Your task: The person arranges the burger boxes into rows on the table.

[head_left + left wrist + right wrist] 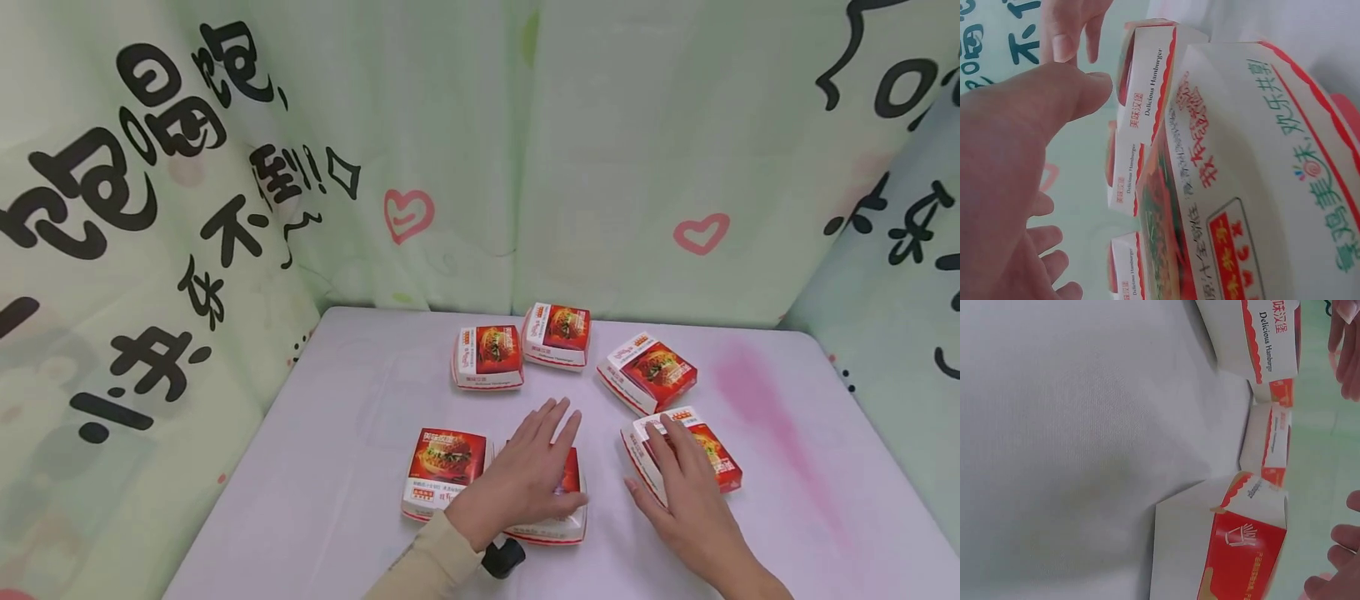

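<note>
Head: L hand [521, 479] over box [562, 529], tabletop [603, 450] gap R.

In the head view's lower centre, the left hand [525, 479] hides part of 1 burger box [564, 531]; lower right, the right hand [684, 500] covers part of another box [716, 457]. The bottom edge crops the cream sleeve [431, 565]. Mid-frame, fine print on 2 rear boxes [487, 358] is unreadably small.

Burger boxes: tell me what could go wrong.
The left hand is over the near middle box, close beside the near left box; a sideways sweep might knock both. The right hand is over the near right box, close to the box behind it; a forward push could shove that.
</note>
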Demonstrator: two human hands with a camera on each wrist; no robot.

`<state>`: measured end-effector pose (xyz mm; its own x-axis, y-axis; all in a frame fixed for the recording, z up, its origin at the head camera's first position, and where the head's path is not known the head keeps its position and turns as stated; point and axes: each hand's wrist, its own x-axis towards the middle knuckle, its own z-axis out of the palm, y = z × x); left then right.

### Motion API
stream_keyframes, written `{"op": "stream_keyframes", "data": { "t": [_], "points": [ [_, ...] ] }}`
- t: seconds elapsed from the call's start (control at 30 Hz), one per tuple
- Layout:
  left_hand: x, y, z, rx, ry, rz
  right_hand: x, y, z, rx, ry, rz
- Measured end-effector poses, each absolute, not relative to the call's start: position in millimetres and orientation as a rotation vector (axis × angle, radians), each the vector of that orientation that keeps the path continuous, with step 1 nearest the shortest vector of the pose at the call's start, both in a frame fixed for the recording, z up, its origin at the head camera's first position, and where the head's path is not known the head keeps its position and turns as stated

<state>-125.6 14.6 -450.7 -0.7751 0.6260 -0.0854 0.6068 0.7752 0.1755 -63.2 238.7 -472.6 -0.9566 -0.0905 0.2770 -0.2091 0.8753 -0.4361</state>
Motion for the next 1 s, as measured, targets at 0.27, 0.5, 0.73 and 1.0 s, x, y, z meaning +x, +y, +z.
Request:
{"op": "stream_keyframes", "data": {
  "t": [0.27, 0.5, 0.73, 1.0],
  "points": [
    [-126.9, 22.2, -448.2, 1.016, 2.826, 0.197, -60.1, 255.0, -474.2, 0.174, -2.778, 0.638],
    [-127.4, 26.3, -447.4, 1.019, 2.806, 0.207, -55.5, 266.9, -478.3, 0.105, -2.804, 0.615],
    [-129.8, 35.1, -445.6, 1.069, 2.827, 0.183, -54.5, 276.4, -481.3, 0.021, -2.804, 0.581],
    [-130.4, 50.2, -444.3, 1.096, 2.804, 0.153, -53.7, 286.9, -484.3, -0.068, -2.816, 0.567]
  ]
}}
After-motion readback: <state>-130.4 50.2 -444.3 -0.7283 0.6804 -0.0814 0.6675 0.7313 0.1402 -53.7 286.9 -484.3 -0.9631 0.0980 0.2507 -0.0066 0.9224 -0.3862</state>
